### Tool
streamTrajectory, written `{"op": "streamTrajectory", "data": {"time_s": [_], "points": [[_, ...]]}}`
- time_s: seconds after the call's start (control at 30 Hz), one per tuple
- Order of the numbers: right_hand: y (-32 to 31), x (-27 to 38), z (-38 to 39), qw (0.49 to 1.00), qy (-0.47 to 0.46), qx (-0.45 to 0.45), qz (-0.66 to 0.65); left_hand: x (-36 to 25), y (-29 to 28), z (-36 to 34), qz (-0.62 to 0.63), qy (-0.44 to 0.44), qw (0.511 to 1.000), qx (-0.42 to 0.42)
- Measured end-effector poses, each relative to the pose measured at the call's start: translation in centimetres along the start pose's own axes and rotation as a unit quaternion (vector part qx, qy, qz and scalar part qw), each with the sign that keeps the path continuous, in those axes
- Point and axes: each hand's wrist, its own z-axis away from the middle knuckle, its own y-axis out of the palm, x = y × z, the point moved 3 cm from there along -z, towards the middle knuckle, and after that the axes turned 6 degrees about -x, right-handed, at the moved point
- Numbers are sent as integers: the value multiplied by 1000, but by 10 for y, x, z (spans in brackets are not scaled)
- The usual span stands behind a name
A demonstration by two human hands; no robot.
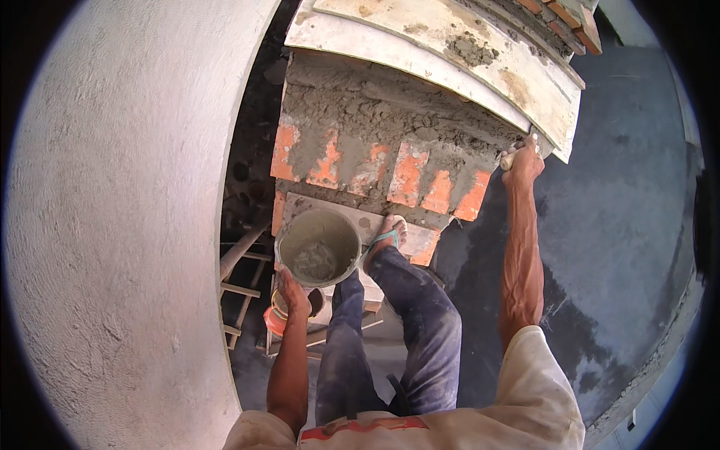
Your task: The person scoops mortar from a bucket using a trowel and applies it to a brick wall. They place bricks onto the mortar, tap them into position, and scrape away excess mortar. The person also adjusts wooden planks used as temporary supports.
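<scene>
My left hand (293, 294) grips the lower left rim of a round bucket (347, 225), tilted so that I see into it. Grey wet mortar (315, 260) lies in its bottom. My right hand (524, 163) is reached out far to the right and closed around a tool with a pale handle (508, 160); the rest of the tool is hidden. It is beside the right end of a stair step whose top is spread with rough grey mortar (390, 112). Orange bricks (409, 174) show along that step's front, partly smeared. Above it rests a pale board (420, 56) spotted with mortar.
My sandalled foot (393, 231) stands on a lower board-covered step (304, 204). A plastered wall (127, 202) curves along the left. Wooden poles (244, 251) and an orange container (275, 321) are below the bucket. The dark grey floor (600, 217) drops away at the right. More bricks (577, 22) are stacked above.
</scene>
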Motion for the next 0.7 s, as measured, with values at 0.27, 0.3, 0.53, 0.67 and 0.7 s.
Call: {"op": "streamTrajectory", "data": {"time_s": [0.27,0.3,0.53,0.67,0.7], "points": [[35,24,67,982,-153,-56,-96,10,7,-13,14,-9,999,-34],[44,29,72,976,-219,4,-12,10,8,-15,7,-10,999,-31],[106,97,-30,660,-564,83,490,9,35,-23,-6,-4,1000,-6],[146,92,51,516,-747,48,416,6,40,-17,-40,19,998,-42],[154,80,80,554,-732,106,382,9,42,-20,-37,18,998,-36]]}}
